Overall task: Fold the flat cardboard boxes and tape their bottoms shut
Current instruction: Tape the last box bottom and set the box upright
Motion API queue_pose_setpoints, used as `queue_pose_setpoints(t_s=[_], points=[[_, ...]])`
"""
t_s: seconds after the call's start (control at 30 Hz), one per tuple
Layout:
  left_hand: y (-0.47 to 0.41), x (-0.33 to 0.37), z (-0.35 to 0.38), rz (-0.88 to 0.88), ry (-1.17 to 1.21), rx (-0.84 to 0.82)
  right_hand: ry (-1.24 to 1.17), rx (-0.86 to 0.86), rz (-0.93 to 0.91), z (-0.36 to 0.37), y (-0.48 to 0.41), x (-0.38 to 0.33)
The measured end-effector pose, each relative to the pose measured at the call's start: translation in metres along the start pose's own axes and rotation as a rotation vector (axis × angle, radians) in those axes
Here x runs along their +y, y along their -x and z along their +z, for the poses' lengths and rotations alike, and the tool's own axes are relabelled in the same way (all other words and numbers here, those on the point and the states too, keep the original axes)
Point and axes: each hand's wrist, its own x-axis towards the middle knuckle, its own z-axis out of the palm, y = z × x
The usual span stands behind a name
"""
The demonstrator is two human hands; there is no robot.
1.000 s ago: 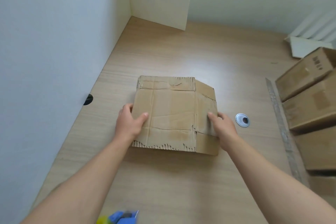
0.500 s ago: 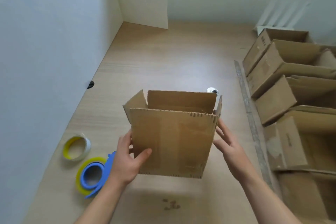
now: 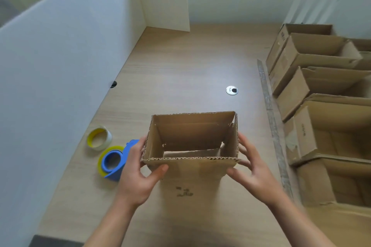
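A small brown cardboard box point(image 3: 192, 132) is held above the wooden desk point(image 3: 180, 66), its open end facing up at me and its flaps partly folded inside. My left hand point(image 3: 138, 172) grips its left wall, thumb on the near face. My right hand point(image 3: 255, 172) holds the right wall with spread fingers and thumb on the near face. A roll of tape in a blue dispenser point(image 3: 112, 161) lies on the desk just left of my left hand. A second tape roll point(image 3: 99, 138) with a yellow core lies beyond it.
Several open, folded cardboard boxes point(image 3: 321, 106) stand in a row along the right, behind a grey strip point(image 3: 271, 118). A round metal grommet point(image 3: 231, 90) sits in the desk beyond the box. White partition panels point(image 3: 50, 76) wall the left and back.
The box went from lying flat on the desk to being lifted and turned, so its open end now faces up. My right hand closed onto its right wall. My view shifted right and down.
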Motion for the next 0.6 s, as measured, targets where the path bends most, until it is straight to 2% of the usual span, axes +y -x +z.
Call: queue_pose_setpoints(t_s=[0.2,0.33,0.6], points=[[0.020,0.000,-0.004,0.187,-0.246,-0.014,0.106,-0.020,-0.071,0.004,0.006,-0.004],[0.026,0.001,-0.004,0.033,-0.174,-0.016,0.144,-0.005,-0.058,0.008,0.004,-0.001],[-0.004,0.017,-0.005,-0.127,-0.147,0.058,-0.026,0.111,0.004,0.020,-0.009,-0.005]])
